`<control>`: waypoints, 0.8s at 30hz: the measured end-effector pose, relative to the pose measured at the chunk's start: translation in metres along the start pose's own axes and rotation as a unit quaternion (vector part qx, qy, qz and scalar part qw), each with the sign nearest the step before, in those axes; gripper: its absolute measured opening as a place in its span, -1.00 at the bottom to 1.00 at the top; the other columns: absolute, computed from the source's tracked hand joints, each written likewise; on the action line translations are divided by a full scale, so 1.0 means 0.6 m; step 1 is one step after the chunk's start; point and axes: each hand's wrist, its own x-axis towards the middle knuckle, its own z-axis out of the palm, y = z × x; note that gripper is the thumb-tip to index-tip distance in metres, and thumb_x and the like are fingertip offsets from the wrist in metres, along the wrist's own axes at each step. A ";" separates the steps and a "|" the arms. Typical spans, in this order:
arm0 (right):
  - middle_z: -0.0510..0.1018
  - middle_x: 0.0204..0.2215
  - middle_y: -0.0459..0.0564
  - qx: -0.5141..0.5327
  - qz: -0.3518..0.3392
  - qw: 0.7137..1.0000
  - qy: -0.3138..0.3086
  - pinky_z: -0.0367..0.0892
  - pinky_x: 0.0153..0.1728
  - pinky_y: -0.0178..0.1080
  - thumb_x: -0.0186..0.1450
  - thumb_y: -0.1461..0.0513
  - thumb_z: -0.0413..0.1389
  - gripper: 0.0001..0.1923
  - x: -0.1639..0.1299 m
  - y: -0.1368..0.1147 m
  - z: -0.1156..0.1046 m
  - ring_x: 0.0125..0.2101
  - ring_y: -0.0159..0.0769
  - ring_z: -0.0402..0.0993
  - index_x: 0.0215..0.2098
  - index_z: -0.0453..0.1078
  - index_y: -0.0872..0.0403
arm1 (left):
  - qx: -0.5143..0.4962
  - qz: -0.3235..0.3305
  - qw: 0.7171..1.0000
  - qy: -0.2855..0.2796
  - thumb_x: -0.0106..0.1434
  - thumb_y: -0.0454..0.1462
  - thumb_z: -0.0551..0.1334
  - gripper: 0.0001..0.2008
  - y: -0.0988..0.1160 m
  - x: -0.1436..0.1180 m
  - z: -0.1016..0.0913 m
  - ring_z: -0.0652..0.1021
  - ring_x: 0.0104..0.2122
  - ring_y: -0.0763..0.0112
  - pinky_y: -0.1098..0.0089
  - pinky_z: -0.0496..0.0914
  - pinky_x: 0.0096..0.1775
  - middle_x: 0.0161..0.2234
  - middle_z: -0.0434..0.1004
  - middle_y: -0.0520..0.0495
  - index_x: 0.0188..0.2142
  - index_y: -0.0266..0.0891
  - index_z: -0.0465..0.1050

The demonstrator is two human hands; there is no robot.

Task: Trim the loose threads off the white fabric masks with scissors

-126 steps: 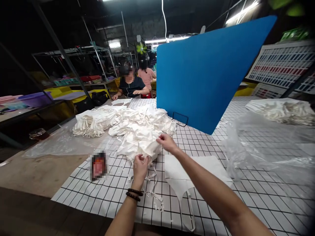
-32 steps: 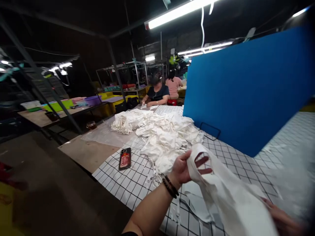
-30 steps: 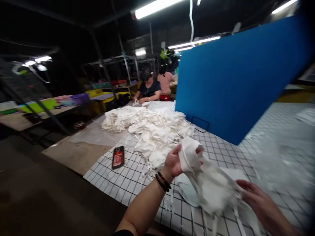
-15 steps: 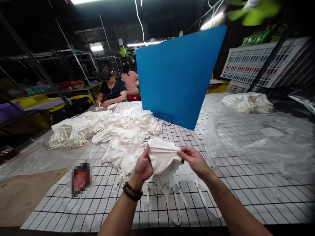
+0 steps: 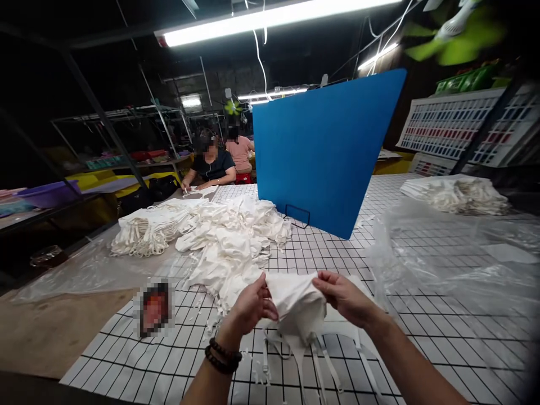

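Observation:
A white strappy garment point(image 5: 295, 298), apparently a bra or camisole, is stretched between my two hands above the table. Its left edge is pinched by my left hand point(image 5: 252, 304), which wears dark beaded bracelets on the wrist. My right hand point(image 5: 343, 295) grips the upper right edge between thumb and fingers. Thin straps dangle below the cloth onto the grid-patterned tabletop point(image 5: 202, 360). More white fabric lies behind and under the garment, partly hidden. Close to my left hand spreads a loose heap of white garments point(image 5: 230, 242).
A blue board point(image 5: 320, 152) stands upright on a wire stand point(image 5: 297, 215). Stacked garments lie at left point(image 5: 143, 228) and right point(image 5: 459, 191). Clear plastic sheeting point(image 5: 442, 253) covers the right side. A person point(image 5: 211, 166) works across the table. A blurred item point(image 5: 154, 309) lies at left.
The view has tilted up and swung left, so the scene sits lower and further right. My hands still hold the garment; the left fingers have spread more beneath its edge.

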 end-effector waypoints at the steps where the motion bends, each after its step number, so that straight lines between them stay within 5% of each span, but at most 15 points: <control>1: 0.40 -0.50 -0.14 0.000 -0.016 1.000 -0.005 0.14 -0.50 -0.39 0.11 0.02 0.33 -0.63 0.000 -0.016 0.004 -0.53 -0.47 0.24 -0.38 0.39 0.12 | 0.049 0.007 0.998 0.030 0.26 0.17 0.05 -0.39 0.010 -0.003 -0.013 0.49 -0.68 0.33 0.34 0.38 -0.55 -0.57 0.52 -0.13 -0.30 -0.39 0.47; 3: 0.40 -0.50 -0.14 -0.022 -0.022 0.998 -0.054 0.16 -0.50 -0.40 0.12 0.02 0.33 -0.65 0.000 -0.060 0.022 -0.52 -0.47 0.25 -0.36 0.41 0.12 | 0.101 0.064 0.989 0.086 0.22 0.18 0.11 -0.41 0.036 -0.006 -0.022 0.46 -0.67 0.40 0.39 0.34 -0.54 -0.61 0.47 -0.07 -0.42 -0.36 0.46; 5: 0.39 -0.50 -0.13 -0.058 -0.002 0.989 -0.134 0.18 -0.50 -0.39 0.12 0.04 0.33 -0.66 0.000 -0.111 0.053 -0.52 -0.46 0.25 -0.38 0.43 0.13 | 0.115 0.145 0.978 0.093 0.22 0.13 0.15 -0.47 0.064 -0.003 -0.006 0.55 -0.45 0.38 0.41 0.40 -0.34 -0.43 0.56 -0.11 -0.35 -0.33 0.49; 8: 0.34 -0.57 -0.16 -0.127 0.023 0.957 -0.261 0.14 -0.53 -0.39 0.13 0.08 0.33 -0.70 -0.007 -0.187 0.101 -0.56 -0.49 0.19 -0.46 0.43 0.15 | 0.069 0.192 0.976 -0.076 0.24 0.14 0.13 -0.44 0.093 0.009 0.045 0.53 -0.14 0.24 0.35 0.36 -0.10 -0.21 0.58 -0.17 -0.19 -0.32 0.52; 11: 0.36 -0.57 -0.14 -0.201 0.020 0.923 -0.328 0.16 -0.51 -0.37 0.15 0.10 0.31 -0.73 -0.024 -0.253 0.122 -0.55 -0.45 0.23 -0.46 0.46 0.16 | 0.027 0.124 0.962 -0.241 0.16 0.30 0.02 -0.25 0.100 0.019 0.083 0.55 -0.31 0.23 0.34 0.37 -0.25 -0.35 0.59 -0.19 -0.26 -0.36 0.55; 15: 0.37 -0.59 -0.11 -0.269 0.001 0.912 -0.309 0.16 -0.55 -0.36 0.15 0.08 0.29 -0.72 -0.047 -0.303 0.094 -0.57 -0.44 0.24 -0.47 0.48 0.15 | 0.082 0.072 0.948 -0.300 -0.16 0.37 0.21 -0.26 0.094 0.014 0.077 0.38 -0.64 0.47 0.44 0.26 -0.53 -0.63 0.47 -0.07 -0.56 -0.32 0.51; 18: 0.41 -0.60 -0.09 -0.260 -0.036 0.931 -0.252 0.18 -0.55 -0.34 0.10 0.06 0.31 -0.71 -0.056 -0.311 0.054 -0.59 -0.42 0.28 -0.47 0.50 0.15 | 0.136 0.044 0.933 -0.329 -0.37 0.19 0.46 -0.40 0.090 -0.001 0.056 0.41 -0.62 0.42 0.41 0.30 -0.52 -0.64 0.47 -0.05 -0.62 -0.31 0.52; 24: 0.49 -0.48 -0.08 -0.164 -0.183 0.945 -0.216 0.26 -0.24 -0.13 0.19 0.14 0.19 -0.76 -0.071 -0.303 0.001 -0.35 -0.34 0.43 -0.48 0.50 0.18 | 0.272 0.016 0.900 -0.339 -0.10 -0.06 0.49 -0.65 0.080 -0.029 0.027 0.47 -0.52 0.42 0.42 0.37 -0.41 -0.52 0.56 0.00 -0.42 -0.27 0.62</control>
